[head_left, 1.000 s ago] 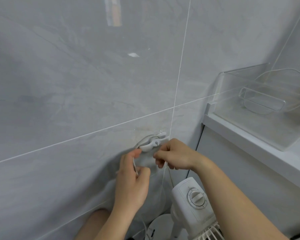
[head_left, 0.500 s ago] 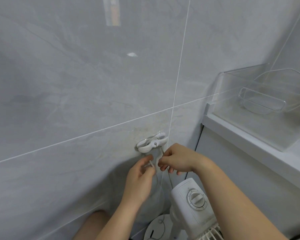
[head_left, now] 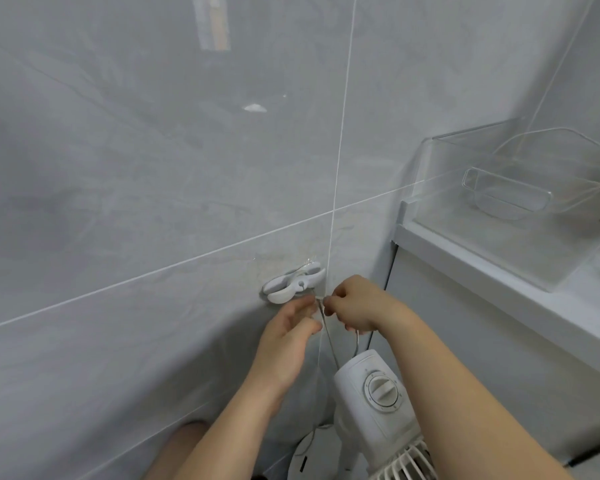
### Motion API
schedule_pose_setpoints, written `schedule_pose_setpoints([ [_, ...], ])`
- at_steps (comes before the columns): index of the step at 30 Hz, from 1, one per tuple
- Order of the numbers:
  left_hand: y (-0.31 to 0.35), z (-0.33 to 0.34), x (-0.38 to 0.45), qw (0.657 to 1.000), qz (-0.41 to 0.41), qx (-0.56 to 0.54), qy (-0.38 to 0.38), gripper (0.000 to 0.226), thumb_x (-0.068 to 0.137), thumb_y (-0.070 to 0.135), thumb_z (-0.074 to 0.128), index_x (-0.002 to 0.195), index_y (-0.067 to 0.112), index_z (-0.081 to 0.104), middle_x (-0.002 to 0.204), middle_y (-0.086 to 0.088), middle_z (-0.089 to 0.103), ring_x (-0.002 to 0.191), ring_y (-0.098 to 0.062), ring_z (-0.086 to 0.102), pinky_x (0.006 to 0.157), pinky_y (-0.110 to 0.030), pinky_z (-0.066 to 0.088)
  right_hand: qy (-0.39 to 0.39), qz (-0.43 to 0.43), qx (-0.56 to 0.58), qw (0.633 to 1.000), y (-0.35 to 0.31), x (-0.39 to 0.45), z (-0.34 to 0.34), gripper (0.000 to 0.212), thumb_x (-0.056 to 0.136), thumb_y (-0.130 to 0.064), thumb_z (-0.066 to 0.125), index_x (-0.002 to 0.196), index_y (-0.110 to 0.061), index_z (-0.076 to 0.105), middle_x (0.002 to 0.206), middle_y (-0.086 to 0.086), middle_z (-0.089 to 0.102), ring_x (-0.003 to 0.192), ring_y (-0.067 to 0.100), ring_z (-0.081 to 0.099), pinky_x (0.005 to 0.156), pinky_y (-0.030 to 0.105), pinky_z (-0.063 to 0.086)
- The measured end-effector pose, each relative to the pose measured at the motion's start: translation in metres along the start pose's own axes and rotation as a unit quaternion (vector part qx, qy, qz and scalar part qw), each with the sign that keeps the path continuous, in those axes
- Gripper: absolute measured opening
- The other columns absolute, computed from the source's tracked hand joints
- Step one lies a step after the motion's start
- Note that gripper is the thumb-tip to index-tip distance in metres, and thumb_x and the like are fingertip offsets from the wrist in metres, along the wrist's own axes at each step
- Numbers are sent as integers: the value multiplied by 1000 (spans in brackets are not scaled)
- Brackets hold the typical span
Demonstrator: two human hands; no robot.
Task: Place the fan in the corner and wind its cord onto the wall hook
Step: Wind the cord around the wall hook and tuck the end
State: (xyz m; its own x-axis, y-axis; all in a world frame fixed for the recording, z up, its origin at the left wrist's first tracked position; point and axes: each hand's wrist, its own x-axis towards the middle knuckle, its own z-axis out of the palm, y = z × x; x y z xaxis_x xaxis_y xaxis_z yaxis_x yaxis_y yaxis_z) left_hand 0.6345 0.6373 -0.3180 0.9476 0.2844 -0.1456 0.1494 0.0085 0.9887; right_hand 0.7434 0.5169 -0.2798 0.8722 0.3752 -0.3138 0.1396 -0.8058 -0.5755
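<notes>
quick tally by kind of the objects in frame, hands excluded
Fan: 1
Cord: 1
Wall hook: 1
Clear plastic containers: 2, a bin with a handled tub inside it
Total: 5

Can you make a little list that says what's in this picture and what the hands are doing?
place: grey tiled wall beside a white ledge
hook: white wall hook
fan: white fan, below the hook
cord: thin cord running down toward the fan
left hand: pinching the cord under the hook
right hand: pinching the cord too
on ledge: clear plastic bin
</notes>
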Motion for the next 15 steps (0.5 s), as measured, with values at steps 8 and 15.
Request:
schedule_pose_setpoints([
  [8, 13, -8, -16, 972, 193, 128, 39, 35, 84, 20, 61, 113, 39, 67, 108, 15, 65, 89, 0, 63, 72, -10, 46, 79, 32, 28, 996, -4, 1, -4, 43, 98, -38, 58, 102, 1, 74, 82, 18, 72, 72, 36, 74, 79, 46, 64],
  [15, 14, -12, -10, 964, 220, 143, 44, 42, 82, 25, 57, 121, 37, 66, 129, 24, 58, 115, 1, 58, 83, -8, 43, 9, 58, 237, 970, -2, 8, -9, 14, 97, -21, 55, 95, -12, 66, 80, 5, 55, 68, 20, 50, 66, 32, 42],
])
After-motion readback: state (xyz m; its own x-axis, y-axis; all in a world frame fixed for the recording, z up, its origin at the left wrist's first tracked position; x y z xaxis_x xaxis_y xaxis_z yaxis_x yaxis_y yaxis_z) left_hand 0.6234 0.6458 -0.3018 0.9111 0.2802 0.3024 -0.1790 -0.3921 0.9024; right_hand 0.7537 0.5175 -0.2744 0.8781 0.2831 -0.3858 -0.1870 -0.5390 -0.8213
